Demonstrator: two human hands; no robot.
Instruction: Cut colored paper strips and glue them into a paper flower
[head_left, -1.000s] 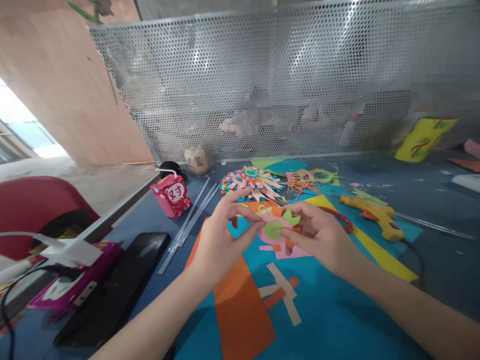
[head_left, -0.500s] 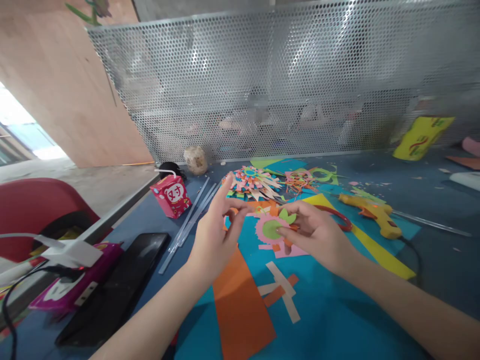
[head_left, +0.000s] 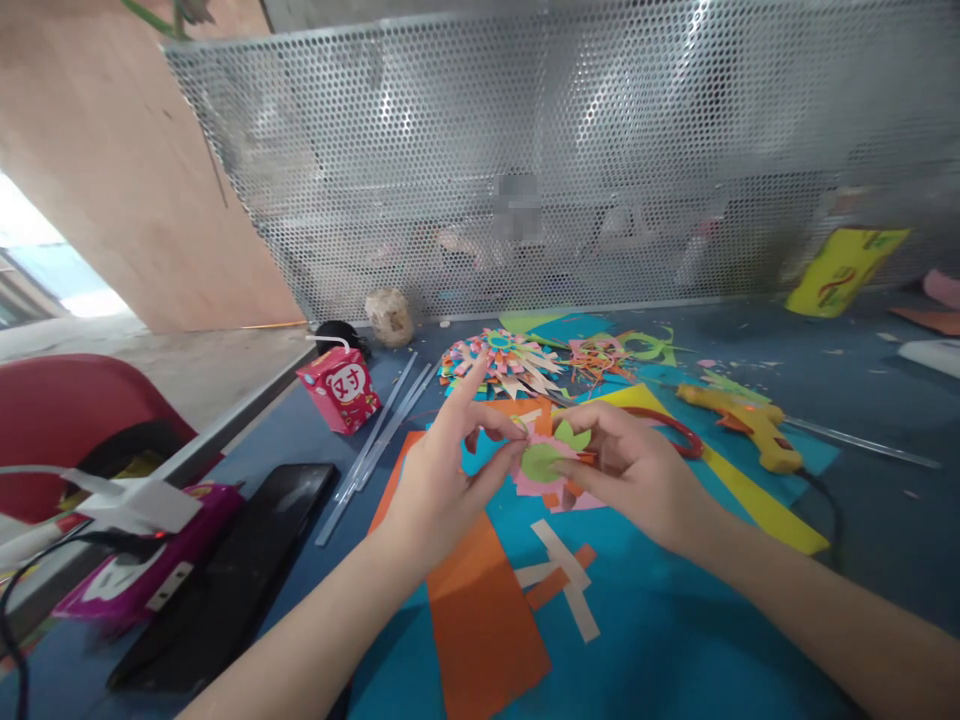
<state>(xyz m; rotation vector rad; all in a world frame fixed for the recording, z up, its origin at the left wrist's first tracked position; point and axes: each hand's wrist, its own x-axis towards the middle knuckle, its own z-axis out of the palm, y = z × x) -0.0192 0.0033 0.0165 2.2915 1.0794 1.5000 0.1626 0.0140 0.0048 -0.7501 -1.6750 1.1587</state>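
Note:
A pink paper flower with a green round centre and small green leaves is held above the blue sheet. My right hand pinches its right side between thumb and fingers. My left hand has thumb and forefinger closed together at the flower's left edge, with another finger raised. A tiny curled bit shows at those fingertips, too small to name. Below lie an orange paper sheet and crossed cream and orange paper strips on the blue sheet.
A yellow glue gun with a cord lies at right, near red-handled scissors. Behind my hands are a layered paper flower and shreds. Clear sticks, a red drink box, a black phone and a power strip stand left.
My left hand has moved right, bringing its thumb and forefinger to the flower's left edge. The flower, in my right hand, has tilted slightly.

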